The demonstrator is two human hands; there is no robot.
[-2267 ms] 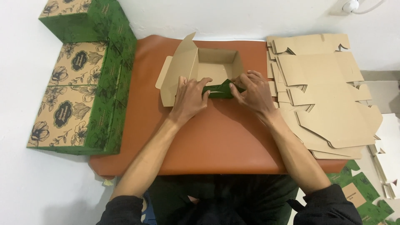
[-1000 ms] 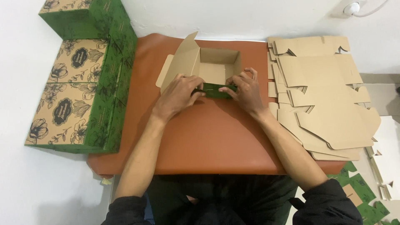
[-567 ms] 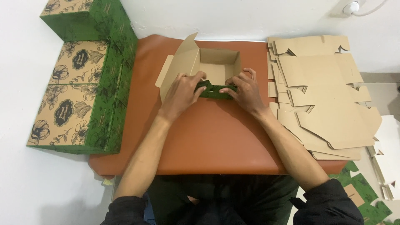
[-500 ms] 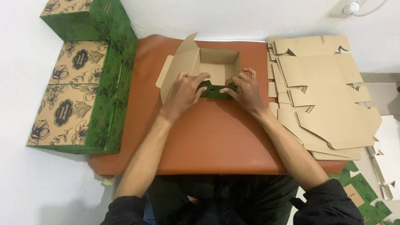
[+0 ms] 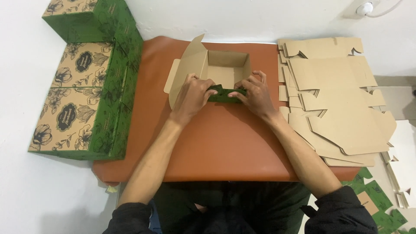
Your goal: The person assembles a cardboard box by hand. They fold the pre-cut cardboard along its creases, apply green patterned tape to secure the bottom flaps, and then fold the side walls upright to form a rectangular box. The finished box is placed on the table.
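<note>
Head | half-folded brown box (image 5: 227, 69), green front flap | both hands (image 5: 193, 93) (image 5: 255, 95) gripping flap

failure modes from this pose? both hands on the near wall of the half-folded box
1. Left hand and right hand press the green front wall of the box unevenly: it could crease or skew.
2. The raised side flap stands unheld and may flop.
3. The right forearm lies close to the flat cardboard stack; a sweep might shift it.
</note>
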